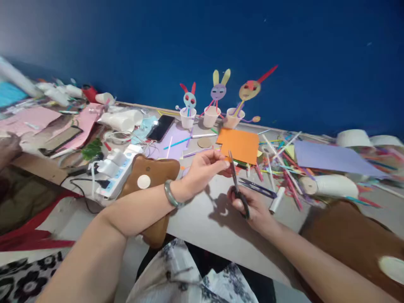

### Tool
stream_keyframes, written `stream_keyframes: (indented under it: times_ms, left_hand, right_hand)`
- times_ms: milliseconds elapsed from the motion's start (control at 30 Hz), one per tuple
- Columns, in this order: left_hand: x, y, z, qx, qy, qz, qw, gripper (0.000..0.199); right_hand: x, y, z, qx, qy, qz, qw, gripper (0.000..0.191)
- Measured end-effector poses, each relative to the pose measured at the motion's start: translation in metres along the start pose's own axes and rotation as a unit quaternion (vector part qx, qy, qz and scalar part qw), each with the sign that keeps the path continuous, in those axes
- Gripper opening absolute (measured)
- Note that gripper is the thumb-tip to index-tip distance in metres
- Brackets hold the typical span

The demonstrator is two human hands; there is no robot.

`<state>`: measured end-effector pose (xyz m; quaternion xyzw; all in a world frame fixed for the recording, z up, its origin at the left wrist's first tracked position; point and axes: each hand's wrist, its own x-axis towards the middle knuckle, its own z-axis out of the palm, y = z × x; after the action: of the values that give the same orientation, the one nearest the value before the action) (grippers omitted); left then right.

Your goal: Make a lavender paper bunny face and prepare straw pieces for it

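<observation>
My left hand (206,170), with a bangle on its wrist, is raised over the table with its fingers pinched together. What looks like a small orange paper piece (227,159) shows at the fingertips, mostly hidden by them. My right hand (252,206) grips black-handled scissors (234,174), the blades pointing up beside my left fingertips. Behind both hands lies an orange sheet (241,145) with a notch at its left edge. A dark, pointed tool (259,187) rests on the table just beyond my right hand.
Three paper cups (188,118) with animal-face figures stand along the wall. Left are a power strip (121,170), phone (161,128) and brown bag (151,174). Pipe cleaners (292,185), a purple sheet (334,158) and a white roll (336,186) lie right. Another person's hand (9,147) shows far left.
</observation>
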<state>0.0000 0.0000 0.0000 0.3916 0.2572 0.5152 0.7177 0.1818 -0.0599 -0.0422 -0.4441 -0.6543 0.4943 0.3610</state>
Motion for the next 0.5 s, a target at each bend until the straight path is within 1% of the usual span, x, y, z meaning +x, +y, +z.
stream_keyframes:
  times_ms: [167,333,500]
  left_hand:
    - [0.000,0.001,-0.001,0.013,-0.012,0.000,1.000,0.042]
    - [-0.001,0.002,-0.001,0.016,-0.014,0.000,1.000,0.041]
    - [-0.001,0.002,0.000,0.018,-0.013,0.002,1.000,0.040]
  right_hand:
    - [0.000,-0.003,0.002,-0.001,0.004,0.001,1.000,0.055]
    - [0.001,-0.006,0.001,-0.023,0.015,0.000,1.000,0.060]
    - [0.003,-0.011,0.001,-0.034,0.013,-0.003,0.999,0.063]
